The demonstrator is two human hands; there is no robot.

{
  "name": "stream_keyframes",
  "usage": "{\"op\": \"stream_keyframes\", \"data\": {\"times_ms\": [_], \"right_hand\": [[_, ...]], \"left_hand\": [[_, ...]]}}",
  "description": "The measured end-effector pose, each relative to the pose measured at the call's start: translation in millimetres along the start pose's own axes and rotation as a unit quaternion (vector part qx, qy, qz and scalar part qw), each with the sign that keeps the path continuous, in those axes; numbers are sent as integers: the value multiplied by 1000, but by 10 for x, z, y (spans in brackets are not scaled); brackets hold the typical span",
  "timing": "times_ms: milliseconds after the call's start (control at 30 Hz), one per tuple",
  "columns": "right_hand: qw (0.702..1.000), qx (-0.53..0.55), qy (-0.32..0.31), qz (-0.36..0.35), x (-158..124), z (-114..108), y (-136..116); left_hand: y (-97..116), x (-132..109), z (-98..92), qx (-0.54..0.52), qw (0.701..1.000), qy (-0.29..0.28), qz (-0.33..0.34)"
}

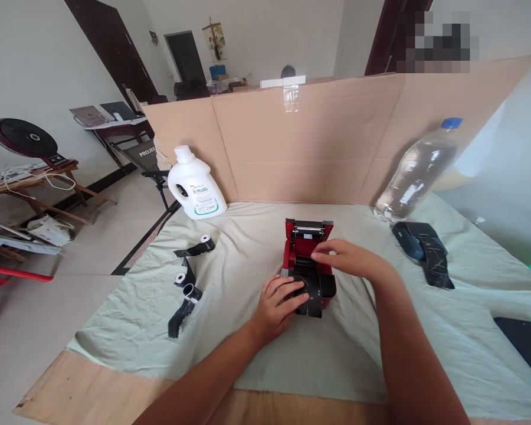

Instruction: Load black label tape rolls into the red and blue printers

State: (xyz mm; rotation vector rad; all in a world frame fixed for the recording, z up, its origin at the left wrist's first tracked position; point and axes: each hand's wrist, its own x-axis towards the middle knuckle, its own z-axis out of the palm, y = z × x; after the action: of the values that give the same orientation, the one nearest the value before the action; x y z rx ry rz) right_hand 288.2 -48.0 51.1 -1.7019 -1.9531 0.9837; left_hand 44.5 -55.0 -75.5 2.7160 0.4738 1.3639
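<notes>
A small red printer (308, 236) with its lid up stands on the pale green cloth (248, 248) in the middle. My left hand (278, 306) grips a black ribbon strip (312, 298) at the printer's front. My right hand (343, 257) reaches over the open printer from the right, its fingers pinched together above the inside; what they hold, if anything, is hidden.
Three black ribbon rolls (188, 277) lie on the cloth to the left. A white jug (195, 186) stands at the back left, a clear bottle (418, 171) leans at the back right. A black device (422, 248) lies at right. A cardboard wall (314, 141) closes the back.
</notes>
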Motion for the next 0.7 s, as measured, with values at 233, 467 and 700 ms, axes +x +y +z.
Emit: {"op": "stream_keyframes", "data": {"times_ms": [233, 467, 700], "right_hand": [[936, 132, 325, 39, 138, -52, 275], [906, 150, 391, -66, 88, 536, 385], [891, 224, 385, -88, -55, 957, 642]], "left_hand": [[20, 32, 8, -3, 1000, 10, 3], [-1, 26, -5, -19, 1000, 18, 9], [18, 42, -12, 0, 1000, 13, 9]]}}
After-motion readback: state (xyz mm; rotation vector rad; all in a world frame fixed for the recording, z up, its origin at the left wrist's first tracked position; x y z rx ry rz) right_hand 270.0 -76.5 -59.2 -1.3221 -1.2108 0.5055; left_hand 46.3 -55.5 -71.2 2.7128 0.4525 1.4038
